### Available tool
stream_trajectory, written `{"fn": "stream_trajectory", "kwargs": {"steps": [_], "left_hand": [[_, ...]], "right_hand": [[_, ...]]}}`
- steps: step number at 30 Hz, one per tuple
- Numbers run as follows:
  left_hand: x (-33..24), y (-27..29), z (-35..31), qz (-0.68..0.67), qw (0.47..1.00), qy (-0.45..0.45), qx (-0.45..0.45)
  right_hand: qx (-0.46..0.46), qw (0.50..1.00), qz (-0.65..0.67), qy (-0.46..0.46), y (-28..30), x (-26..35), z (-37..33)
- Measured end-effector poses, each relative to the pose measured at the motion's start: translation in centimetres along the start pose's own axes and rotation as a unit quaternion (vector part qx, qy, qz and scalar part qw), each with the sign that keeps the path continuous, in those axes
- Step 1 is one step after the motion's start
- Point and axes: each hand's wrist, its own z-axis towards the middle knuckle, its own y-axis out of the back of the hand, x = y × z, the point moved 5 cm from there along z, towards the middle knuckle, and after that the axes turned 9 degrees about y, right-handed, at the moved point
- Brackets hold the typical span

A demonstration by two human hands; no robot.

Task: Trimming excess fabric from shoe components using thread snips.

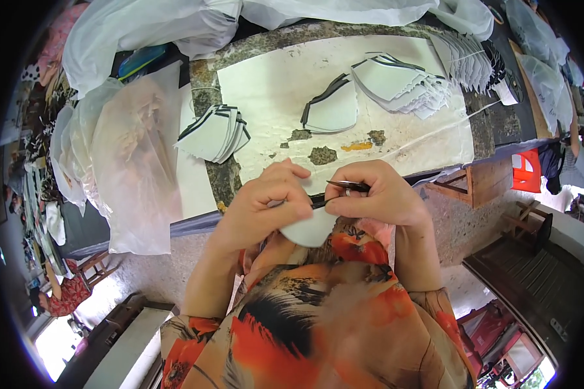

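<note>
Close in front of my body I hold a white curved piece [309, 229] with a black edge along its top. My left hand [269, 202] pinches this piece at its left side. My right hand [373, 189] is closed, its thumb and fingers at the right end of the black edge. In the same hand lies a dark, slender pointed tool [352, 186], its tip toward the left; its exact kind does not show. Beyond my hands, a small stack of black-edged white pieces [331, 111] rests on the white sheet [266, 84].
A larger fanned stack [399, 85] lies at the back right, another stack [215, 135] at the left. Farther right is a tied bundle of pieces [464, 59]. Clear plastic bags [133, 162] cover the table's left. A wooden stool [477, 183] stands right, below the table edge.
</note>
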Motion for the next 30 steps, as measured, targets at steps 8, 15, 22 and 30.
{"fn": "stream_trajectory", "kwargs": {"steps": [8, 15, 22, 30], "left_hand": [[1.2, 1.7, 0.2, -0.084, 0.992, 0.067, 0.07], [-1.6, 1.0, 1.8, 0.088, 0.988, 0.078, 0.098], [-0.1, 0.4, 2.5, -0.028, 0.965, 0.251, 0.074], [0.4, 1.3, 1.1, -0.115, 0.95, 0.291, 0.018]], "right_hand": [[0.005, 1.0, 0.02, -0.014, 0.6, 0.1, -0.3], [-0.002, 1.0, -0.008, 0.004, 0.9, 0.5, -0.3], [-0.083, 0.995, -0.004, 0.061, 2.4, 0.3, -0.9], [-0.082, 0.895, -0.397, 0.188, 0.6, 1.6, -1.0]]}}
